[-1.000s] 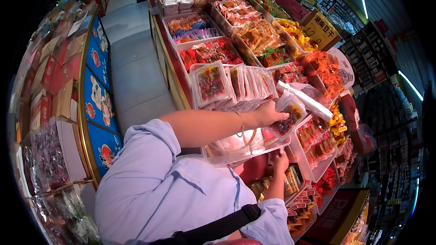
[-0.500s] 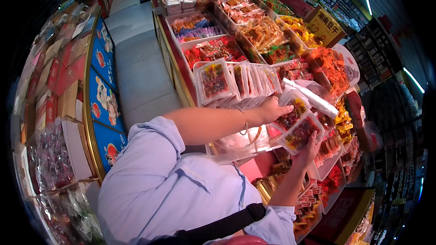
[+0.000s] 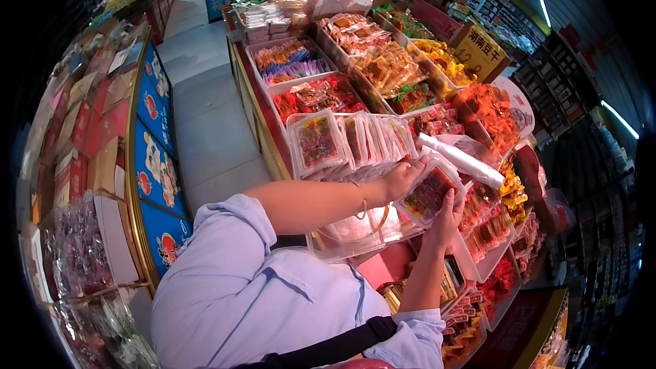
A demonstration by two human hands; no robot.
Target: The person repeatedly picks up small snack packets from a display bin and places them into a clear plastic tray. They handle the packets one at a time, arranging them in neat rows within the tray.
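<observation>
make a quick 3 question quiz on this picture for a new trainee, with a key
1. True or false: the right hand is touching the flat packet.

2. What lies just beyond the left forearm: A) folded towels, B) a row of packets, C) a keyboard?

3. Fill in the colour: the long roll beyond the flat packet is ____.

Key: 1. True; 2. B; 3. White.

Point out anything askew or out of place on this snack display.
The white roll looks odd: it lies slantwise among sorted snack packets, near the flat packet being held, and is unlike the goods around it. I see no clear spill or damage.
</observation>
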